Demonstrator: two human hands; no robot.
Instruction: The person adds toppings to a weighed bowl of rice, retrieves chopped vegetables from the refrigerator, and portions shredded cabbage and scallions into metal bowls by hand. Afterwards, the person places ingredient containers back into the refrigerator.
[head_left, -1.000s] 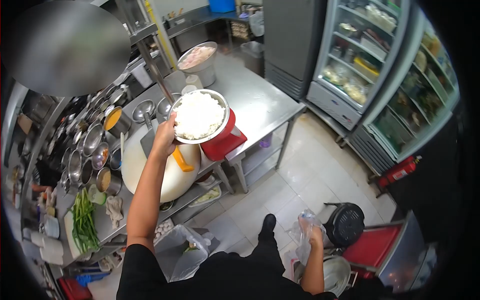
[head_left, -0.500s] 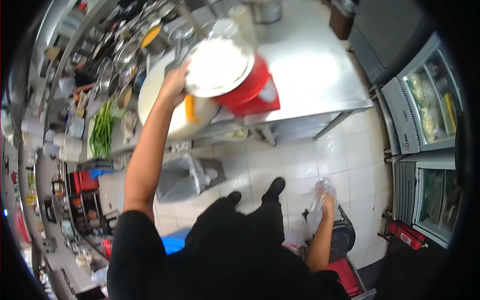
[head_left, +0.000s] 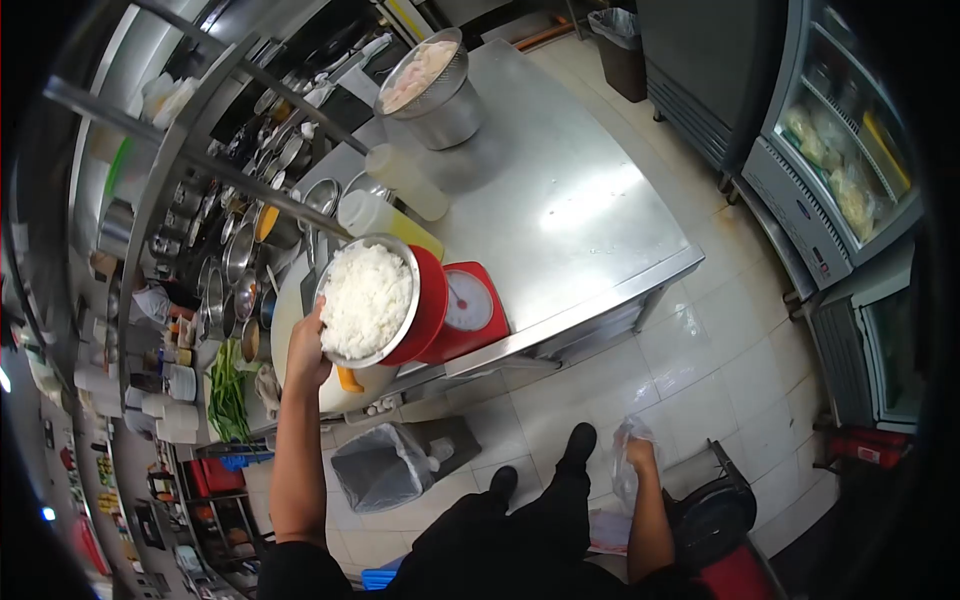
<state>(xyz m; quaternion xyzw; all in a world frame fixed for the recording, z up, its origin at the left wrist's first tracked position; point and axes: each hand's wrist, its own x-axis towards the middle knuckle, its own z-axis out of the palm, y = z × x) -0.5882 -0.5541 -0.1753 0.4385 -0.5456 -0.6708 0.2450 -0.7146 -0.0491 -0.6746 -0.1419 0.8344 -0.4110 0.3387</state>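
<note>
My left hand (head_left: 308, 350) is closed on the rim of a metal bowl (head_left: 412, 318) heaped with white rice (head_left: 362, 300). The bowl is over the red top of a kitchen scale (head_left: 500, 325) with a round white dial; whether it rests there I cannot tell. Under my left wrist lies a round pale board (head_left: 290, 315), with an orange handle (head_left: 349, 380) showing beside the bowl. Low on the right, my right hand (head_left: 642, 456) is closed on a clear plastic bag (head_left: 625, 485), which hangs over the floor.
On the steel table (head_left: 590, 170) stand a pot with a strainer of pale pieces (head_left: 425, 85) and a bottle of yellow liquid (head_left: 375, 215). Green stalks (head_left: 230, 390) lie at left. A lined bin (head_left: 380, 470) stands below, a black stool (head_left: 710, 510) at right. Someone's arm (head_left: 180, 312) shows far left.
The camera has tilted, so table and bowl appear lower and more of the tabletop shows. The rice and scale dial are now clear. Both hands keep their holds.
</note>
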